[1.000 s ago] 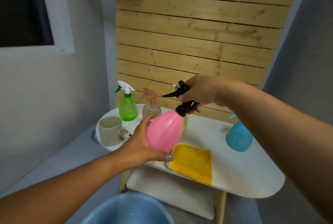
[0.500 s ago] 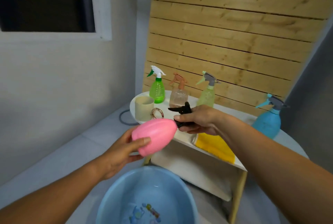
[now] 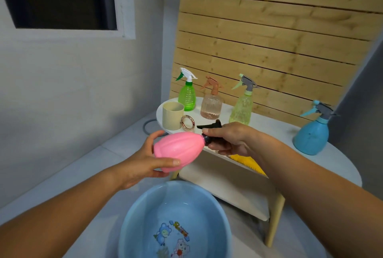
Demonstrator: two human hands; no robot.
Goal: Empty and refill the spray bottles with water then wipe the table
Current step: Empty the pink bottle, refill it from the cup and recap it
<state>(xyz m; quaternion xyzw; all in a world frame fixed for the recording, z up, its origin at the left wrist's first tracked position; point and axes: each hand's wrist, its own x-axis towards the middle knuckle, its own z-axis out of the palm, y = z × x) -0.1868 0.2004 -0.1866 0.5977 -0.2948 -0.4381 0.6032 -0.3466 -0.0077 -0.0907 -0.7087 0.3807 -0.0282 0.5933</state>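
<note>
Your left hand (image 3: 143, 161) grasped the ribbed pink plastic spray bottle (image 3: 178, 150) sideways; your right hand (image 3: 228, 139) clenched its black trigger head (image 3: 209, 128), above the round blue plastic basin (image 3: 132, 216).

Both bare forearms reach forward from the lower corners and converge toward the middle. The left hand (image 3: 145, 164) is turned palm up and inward, its thumb lying along the near side and its fingers curled round the far side of the pink bottle (image 3: 178, 150) it holds. Just beside it, the right hand (image 3: 230, 139) is palm down, fingers curled tight round the black sprayer head (image 3: 209, 128).
</note>
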